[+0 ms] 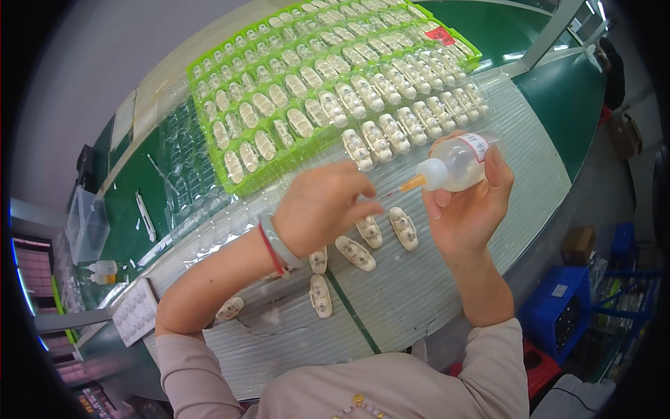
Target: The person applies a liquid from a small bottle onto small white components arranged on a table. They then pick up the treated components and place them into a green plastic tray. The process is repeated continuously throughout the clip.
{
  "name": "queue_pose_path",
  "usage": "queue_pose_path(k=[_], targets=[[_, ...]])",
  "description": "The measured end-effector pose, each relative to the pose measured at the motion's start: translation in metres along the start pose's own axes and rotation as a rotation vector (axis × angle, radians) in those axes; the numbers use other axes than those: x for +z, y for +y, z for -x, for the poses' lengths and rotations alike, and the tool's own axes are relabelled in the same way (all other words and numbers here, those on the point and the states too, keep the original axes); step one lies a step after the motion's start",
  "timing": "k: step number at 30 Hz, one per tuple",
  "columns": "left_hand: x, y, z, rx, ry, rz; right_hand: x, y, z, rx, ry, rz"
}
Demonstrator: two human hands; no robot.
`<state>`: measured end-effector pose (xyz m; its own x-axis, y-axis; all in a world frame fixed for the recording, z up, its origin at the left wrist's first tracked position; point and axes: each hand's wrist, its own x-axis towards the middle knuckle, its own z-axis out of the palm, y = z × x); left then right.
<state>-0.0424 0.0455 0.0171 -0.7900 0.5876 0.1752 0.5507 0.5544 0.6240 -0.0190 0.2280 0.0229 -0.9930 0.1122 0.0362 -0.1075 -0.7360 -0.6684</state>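
- Head view: I see my right hand (469,202) wrapped shut around a small squeeze bottle (457,165), lying sideways, its orange nozzle (412,184) pointing left.
- My left hand (322,204) is raised just beside the nozzle tip, fingers curled in; whether they pinch anything I cannot tell.
- Below both hands, loose white parts (356,253) lie on the ribbed sheet (419,293).
- Beyond them, a green tray (209,66) and a clear tray (488,91) hold rows of like parts.
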Motion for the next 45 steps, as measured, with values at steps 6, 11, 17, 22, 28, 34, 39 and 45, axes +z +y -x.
queue_pose_path(k=[6, 11, 17, 22, 28, 34, 39, 45], targets=[[-0.019, -0.049, -0.029, -0.064, 0.232, -0.193, 0.001, -0.002, -0.002, -0.009, 0.009, -0.010], [-0.002, -0.055, -0.034, -0.017, 0.209, -0.181, -0.004, 0.003, -0.006, -0.036, 0.005, 0.028], [-0.016, -0.045, -0.032, 0.087, 0.278, -0.226, 0.000, 0.001, -0.004, -0.018, 0.035, 0.048], [-0.048, 0.009, 0.040, 0.067, 0.332, -0.190, 0.005, 0.010, 0.002, -0.008, 0.068, 0.148], [-0.029, 0.034, 0.117, -0.031, 0.362, -0.144, 0.007, 0.024, 0.030, 0.179, -0.248, 0.332], [-0.021, 0.026, 0.132, -0.025, 0.371, -0.176, 0.011, 0.031, 0.039, 0.208, -0.260, 0.430], [-0.020, 0.024, 0.131, -0.014, 0.360, -0.182, 0.012, 0.035, 0.041, 0.116, -0.281, 0.578], [-0.020, 0.022, 0.131, -0.009, 0.347, -0.160, 0.012, 0.035, 0.043, 0.096, -0.308, 0.657]])
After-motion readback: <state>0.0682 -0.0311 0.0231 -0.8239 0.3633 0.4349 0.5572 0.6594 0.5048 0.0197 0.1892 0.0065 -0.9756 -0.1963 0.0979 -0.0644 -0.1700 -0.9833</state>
